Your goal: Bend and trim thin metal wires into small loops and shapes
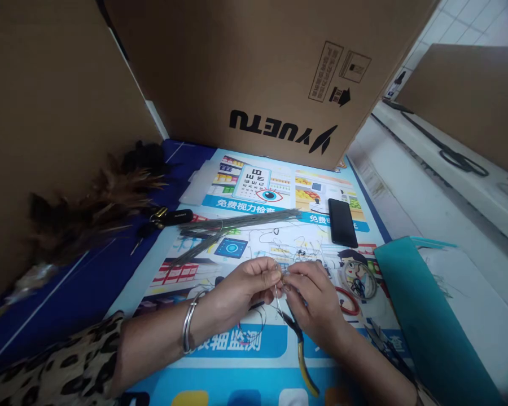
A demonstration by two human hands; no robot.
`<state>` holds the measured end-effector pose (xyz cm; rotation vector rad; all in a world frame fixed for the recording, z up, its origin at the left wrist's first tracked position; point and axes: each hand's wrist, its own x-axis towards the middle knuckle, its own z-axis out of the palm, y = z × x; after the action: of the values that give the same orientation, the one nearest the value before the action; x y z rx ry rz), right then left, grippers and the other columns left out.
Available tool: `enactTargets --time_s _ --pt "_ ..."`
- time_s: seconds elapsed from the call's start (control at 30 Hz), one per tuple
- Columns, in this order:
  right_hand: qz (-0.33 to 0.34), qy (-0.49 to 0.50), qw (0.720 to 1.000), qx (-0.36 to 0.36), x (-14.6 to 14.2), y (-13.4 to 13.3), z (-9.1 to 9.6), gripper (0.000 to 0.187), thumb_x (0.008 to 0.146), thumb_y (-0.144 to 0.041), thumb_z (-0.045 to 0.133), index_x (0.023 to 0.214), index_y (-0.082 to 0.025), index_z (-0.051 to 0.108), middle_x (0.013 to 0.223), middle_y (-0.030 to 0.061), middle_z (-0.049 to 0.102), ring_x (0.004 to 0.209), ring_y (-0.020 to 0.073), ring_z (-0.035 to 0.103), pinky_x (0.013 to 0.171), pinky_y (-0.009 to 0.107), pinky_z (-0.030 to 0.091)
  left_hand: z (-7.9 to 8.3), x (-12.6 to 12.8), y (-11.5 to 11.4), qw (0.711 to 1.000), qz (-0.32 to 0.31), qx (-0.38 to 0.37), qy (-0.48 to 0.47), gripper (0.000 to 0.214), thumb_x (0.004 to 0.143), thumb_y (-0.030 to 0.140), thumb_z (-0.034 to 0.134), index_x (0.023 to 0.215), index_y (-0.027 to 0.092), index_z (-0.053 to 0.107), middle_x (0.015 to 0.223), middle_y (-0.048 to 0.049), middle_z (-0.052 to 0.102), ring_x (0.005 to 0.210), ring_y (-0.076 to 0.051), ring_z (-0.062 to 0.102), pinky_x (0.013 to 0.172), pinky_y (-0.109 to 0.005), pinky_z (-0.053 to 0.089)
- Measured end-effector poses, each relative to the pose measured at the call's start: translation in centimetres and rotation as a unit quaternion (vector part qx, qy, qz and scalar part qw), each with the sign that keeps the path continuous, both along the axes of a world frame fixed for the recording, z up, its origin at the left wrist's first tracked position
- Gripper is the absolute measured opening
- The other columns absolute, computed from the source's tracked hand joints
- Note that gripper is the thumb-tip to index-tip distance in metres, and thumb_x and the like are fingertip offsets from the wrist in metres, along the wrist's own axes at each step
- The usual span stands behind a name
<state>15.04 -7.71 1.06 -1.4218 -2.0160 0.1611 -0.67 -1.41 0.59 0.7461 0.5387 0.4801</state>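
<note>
My left hand (260, 282) pinches a thin wire (278, 300) between thumb and fingers, and the wire's end hangs down below them. Closed at the same spot is my right hand (315, 301), its fingertips meeting the left ones around a tiny gold-coloured piece too small to name. Just under the hands lie pliers with yellow-and-black handles (305, 366), partly hidden by the right hand. Thin coloured cord or wire loops (254, 332) rest beside the left wrist. Beyond the hands, small bent wire pieces (302, 248) are scattered on the printed mat (195, 366).
A bundle of thin straight wires (241, 221) lies across the mat. Around it are a black phone (342, 223), a round clear dish (359, 281), a red ring (347, 301), a teal box (427, 321) and brown feathers (101, 197). Cardboard (186, 67) stands upright behind.
</note>
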Motion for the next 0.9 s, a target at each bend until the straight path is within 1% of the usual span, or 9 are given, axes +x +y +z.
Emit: enactTargets --time_s 0.1,0.17,0.23,0.3,0.43,0.6,0.73,0.83,0.9 --pt "0.03 -0.03 0.998 0.046 0.22 0.15 0.11 0.017 0.079 -0.008 0.048 0.09 -0.017 0.058 0.097 0.0094 0.057 0.091 0.0193 0.05 0.083 0.038 0.042 0.0 0.01 -0.02 1.0 0.015 0.004 0.0 0.016 0.079 0.027 0.058 0.073 0.014 0.052 0.065 -0.0008 0.055 0.058 -0.007 0.046 0.057 -0.02 0.034" --pt "0.059 -0.028 0.996 0.053 0.3 0.27 0.29 0.017 0.08 -0.007 0.047 0.089 -0.017 0.057 0.096 0.0086 0.058 0.093 0.0184 0.051 0.085 0.037 0.041 0.03 0.02 -0.04 0.999 0.033 0.021 -0.001 0.015 0.08 0.026 0.056 0.073 0.014 0.052 0.065 -0.0005 0.054 0.059 -0.007 0.046 0.058 -0.02 0.033" --pt "0.08 -0.004 0.996 0.034 0.28 0.33 0.43 0.016 0.081 -0.008 0.045 0.09 -0.018 0.056 0.092 0.0069 0.06 0.089 0.0169 0.052 0.083 0.035 0.042 0.11 0.02 -0.04 0.998 0.05 0.044 -0.004 0.014 0.081 0.026 0.054 0.073 0.014 0.052 0.066 -0.0007 0.055 0.06 -0.007 0.045 0.059 -0.02 0.033" --pt "0.085 0.04 0.996 -0.007 0.2 0.28 0.49 0.013 0.084 -0.012 0.044 0.088 -0.018 0.055 0.086 0.0057 0.061 0.083 0.0158 0.052 0.077 0.033 0.043 0.21 0.03 0.0 0.996 0.064 0.067 -0.005 0.014 0.082 0.025 0.053 0.074 0.014 0.052 0.067 -0.0011 0.056 0.06 -0.007 0.044 0.059 -0.02 0.033" --pt "0.061 0.114 0.987 -0.099 -0.06 0.06 0.64 0.013 0.086 -0.018 0.042 0.08 -0.017 0.053 0.076 0.0041 0.057 0.073 0.0144 0.05 0.068 0.028 0.04 0.37 0.0 0.12 0.991 0.087 0.1 -0.004 0.013 0.082 0.024 0.052 0.075 0.014 0.052 0.068 -0.0012 0.056 0.061 -0.008 0.044 0.06 -0.021 0.034" --pt "0.008 0.146 0.971 -0.188 -0.46 -0.01 0.71 0.018 0.086 -0.022 0.043 0.07 -0.016 0.051 0.068 0.0018 0.053 0.067 0.0124 0.049 0.061 0.024 0.036 0.22 -0.07 0.19 0.986 0.101 0.134 0.007 0.01 0.082 0.022 0.051 0.075 0.014 0.052 0.069 -0.0012 0.056 0.064 -0.01 0.048 0.063 -0.023 0.036" --pt "-0.012 0.146 0.966 -0.213 -0.62 -0.01 0.27 0.023 0.086 -0.025 0.043 0.066 -0.017 0.049 0.062 -0.0005 0.049 0.061 0.011 0.046 0.058 0.023 0.034 0.19 -0.12 0.31 0.979 0.1 0.173 0.027 0.008 0.08 0.021 0.053 0.075 0.015 0.053 0.07 -0.0011 0.056 0.068 -0.012 0.051 0.067 -0.025 0.039" --pt "-0.018 0.162 0.961 -0.224 -0.47 -0.11 -0.09 0.025 0.088 -0.027 0.041 0.067 -0.017 0.05 0.062 -0.0007 0.05 0.061 0.0108 0.047 0.058 0.022 0.035 0.34 -0.11 0.58 0.982 0.097 0.159 0.032 0.009 0.079 0.023 0.055 0.075 0.015 0.053 0.07 -0.0011 0.057 0.067 -0.012 0.052 0.067 -0.026 0.04" --pt "-0.02 0.169 0.959 -0.224 -0.36 -0.18 -0.23 0.022 0.088 -0.027 0.04 0.075 -0.017 0.054 0.07 0.0008 0.055 0.067 0.0117 0.05 0.062 0.022 0.038 0.36 -0.05 0.75 0.984 0.1 0.145 0.031 0.011 0.079 0.025 0.055 0.075 0.015 0.053 0.071 -0.0012 0.057 0.067 -0.012 0.052 0.066 -0.026 0.04"
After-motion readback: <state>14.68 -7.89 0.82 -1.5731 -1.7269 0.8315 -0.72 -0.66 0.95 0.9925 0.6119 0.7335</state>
